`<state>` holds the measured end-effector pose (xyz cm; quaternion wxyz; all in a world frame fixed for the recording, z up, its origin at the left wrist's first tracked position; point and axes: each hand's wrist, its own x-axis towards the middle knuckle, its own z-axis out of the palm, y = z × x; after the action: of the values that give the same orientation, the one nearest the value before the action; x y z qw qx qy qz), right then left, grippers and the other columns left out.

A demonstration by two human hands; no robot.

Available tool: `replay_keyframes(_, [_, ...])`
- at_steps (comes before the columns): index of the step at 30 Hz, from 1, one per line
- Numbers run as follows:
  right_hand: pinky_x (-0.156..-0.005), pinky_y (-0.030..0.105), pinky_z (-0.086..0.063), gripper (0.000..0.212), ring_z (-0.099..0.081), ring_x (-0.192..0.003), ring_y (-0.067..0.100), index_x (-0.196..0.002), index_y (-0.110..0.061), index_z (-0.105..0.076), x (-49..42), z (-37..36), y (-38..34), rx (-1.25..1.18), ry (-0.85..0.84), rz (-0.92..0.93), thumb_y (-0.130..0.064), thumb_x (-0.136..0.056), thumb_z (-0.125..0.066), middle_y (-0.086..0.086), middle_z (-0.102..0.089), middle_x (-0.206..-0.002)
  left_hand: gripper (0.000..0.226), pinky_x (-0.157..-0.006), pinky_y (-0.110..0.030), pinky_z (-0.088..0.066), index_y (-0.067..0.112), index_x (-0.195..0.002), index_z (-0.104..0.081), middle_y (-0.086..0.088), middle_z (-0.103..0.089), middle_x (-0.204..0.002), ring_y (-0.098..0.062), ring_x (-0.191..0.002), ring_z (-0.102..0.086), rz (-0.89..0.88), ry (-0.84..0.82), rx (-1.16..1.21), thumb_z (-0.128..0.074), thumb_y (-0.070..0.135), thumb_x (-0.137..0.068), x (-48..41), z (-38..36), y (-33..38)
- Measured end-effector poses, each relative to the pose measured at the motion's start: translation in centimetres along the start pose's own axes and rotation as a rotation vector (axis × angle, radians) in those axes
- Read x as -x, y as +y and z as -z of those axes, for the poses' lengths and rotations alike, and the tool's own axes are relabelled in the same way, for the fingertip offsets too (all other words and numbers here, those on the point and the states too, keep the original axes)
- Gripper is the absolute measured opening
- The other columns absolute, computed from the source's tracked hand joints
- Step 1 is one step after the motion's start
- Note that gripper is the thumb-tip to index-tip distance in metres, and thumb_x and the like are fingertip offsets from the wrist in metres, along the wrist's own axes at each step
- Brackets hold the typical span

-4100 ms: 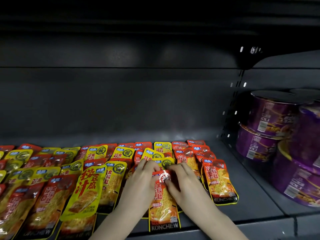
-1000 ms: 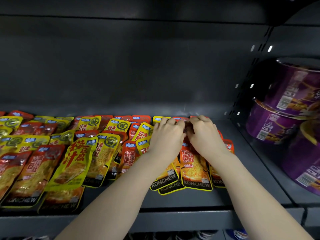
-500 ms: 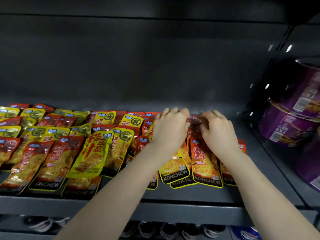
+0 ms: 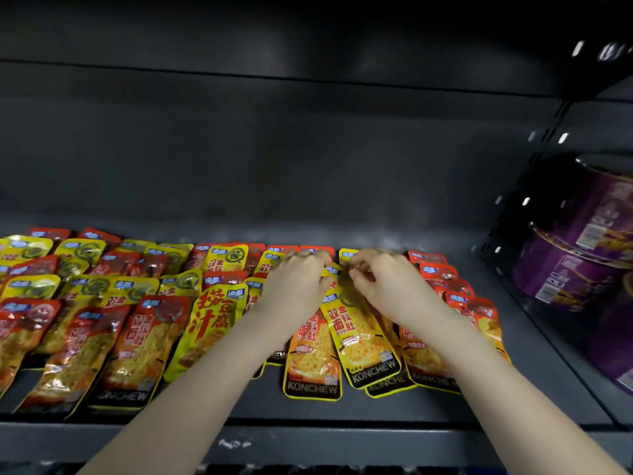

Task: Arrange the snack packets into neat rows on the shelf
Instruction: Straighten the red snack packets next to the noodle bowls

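The dark grey shelf (image 4: pixel 513 389) holds snack packets (image 4: pixel 144 337) in rough overlapping rows on the left, but the group at the right fans crookedly and needs squaring. There my left hand (image 4: pixel 294 289) and right hand (image 4: pixel 387 289) seem to pinch the top of a yellow packet (image 4: pixel 331 269) between curled fingers.

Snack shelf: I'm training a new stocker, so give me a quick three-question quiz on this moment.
1. True or false: the left hand and the right hand are both at the far ends of the packets.
2. The purple bowls stand A) left of the packets, B) right of them, C) on top of them.
3. Fill in: the yellow packet between the forearms reads ____ at its near end.
Key: 1 true; 2 B; 3 KONCHEW.
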<state>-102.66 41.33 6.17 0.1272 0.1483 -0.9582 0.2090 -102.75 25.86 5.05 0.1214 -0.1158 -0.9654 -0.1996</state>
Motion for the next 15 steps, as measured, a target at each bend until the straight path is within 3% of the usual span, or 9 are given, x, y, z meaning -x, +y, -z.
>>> replay_keyframes(7, [-0.079,0.033,-0.045,0.040,-0.056,-0.101,0.026,-0.113,-0.018,-0.054,1.3,-2.6,0.0,0.072,-0.003,-0.018,-0.046,-0.085,-0.059,0.004,-0.061,-0.101,0.025,-0.094,-0.035,-0.039,0.016,-0.115,-0.060,-0.006,-0.064,-0.105,-0.025,-0.109,-0.050,0.000,0.093,0.172,-0.060,0.015,-0.089,0.8,-0.6,-0.8])
replay_keyframes(11, [-0.072,0.028,-0.037,0.029,-0.054,-0.090,0.021,-0.104,-0.018,-0.057,1.4,-2.9,0.1,-0.006,0.034,0.022,-0.037,-0.084,-0.065,-0.009,-0.049,-0.080,0.026,-0.093,-0.032,-0.036,0.016,-0.116,-0.060,-0.006,-0.064,-0.102,-0.025,-0.106,-0.050,-0.006,0.115,0.192,-0.060,0.013,-0.090,1.0,-0.5,-0.9])
replay_keyframes(15, [-0.061,0.020,-0.032,0.015,-0.045,-0.068,0.007,-0.096,-0.017,-0.062,1.4,-2.8,0.0,-0.173,0.044,0.001,-0.025,-0.084,-0.067,-0.012,-0.045,-0.071,0.026,-0.076,-0.028,-0.042,0.017,-0.115,-0.060,-0.006,-0.062,-0.099,-0.021,-0.094,-0.056,0.015,0.134,0.242,-0.058,0.010,-0.091,0.9,-0.3,-1.0])
